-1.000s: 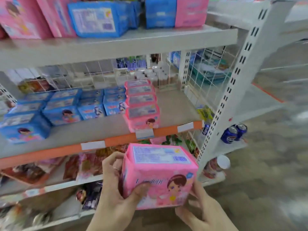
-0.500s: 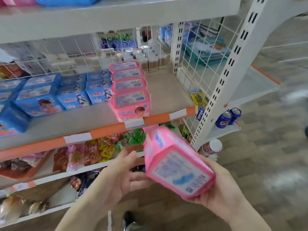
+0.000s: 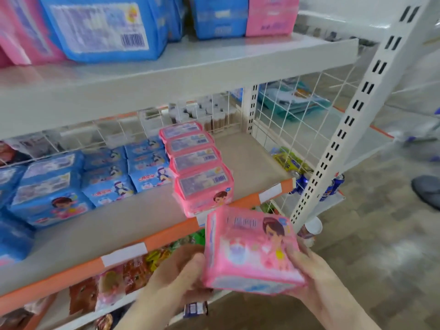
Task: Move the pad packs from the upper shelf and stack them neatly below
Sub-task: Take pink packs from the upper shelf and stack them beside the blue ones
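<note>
The pink pad pack (image 3: 252, 251) was held between both hands in front of the orange-edged middle shelf (image 3: 133, 225), below the row of pink packs (image 3: 197, 167). The left hand (image 3: 176, 277) gripped its left edge with curled fingers. The right hand (image 3: 316, 282) cupped its right side and underside.

Pink pad pack (image 3: 252, 251), cartoon girl print

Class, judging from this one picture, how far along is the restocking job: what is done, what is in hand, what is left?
Done: a row of pink packs already lines the lower shelf. In hand: the left hand and right hand hold one pink pack below that shelf's edge. Left: pink and blue packs remain on the upper shelf.
</note>
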